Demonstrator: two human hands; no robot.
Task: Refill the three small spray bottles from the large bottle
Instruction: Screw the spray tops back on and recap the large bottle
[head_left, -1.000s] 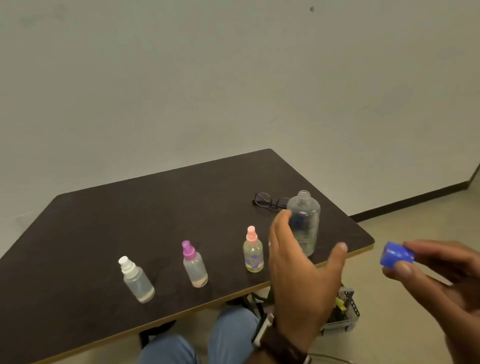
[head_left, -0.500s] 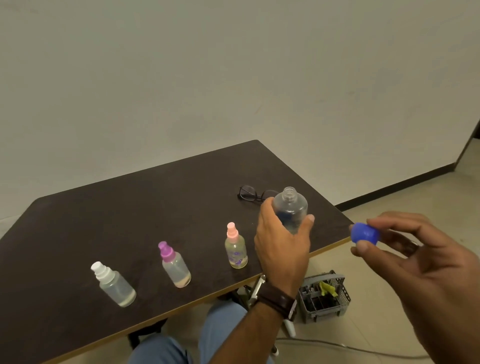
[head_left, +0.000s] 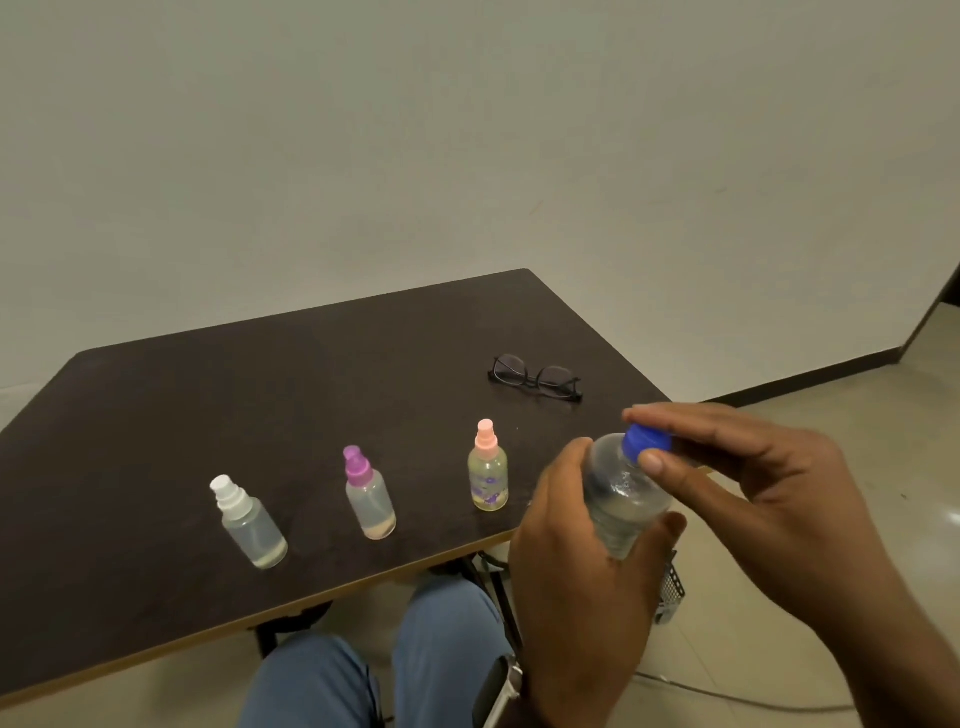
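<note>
Past the table (head_left: 311, 395) edge, hands (head_left: 582, 571) hold the large bottle (head_left: 621, 499).

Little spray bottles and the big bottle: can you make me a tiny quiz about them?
1. True or false: the blue cap sits on the big bottle.
2. Which hand grips the big bottle's body: A left hand, B right hand?
3. Fill in: the spray bottle nearest the glasses has a ____ top.

Key: 1 true; 2 A; 3 pink, on the pink-topped bottle.
</note>
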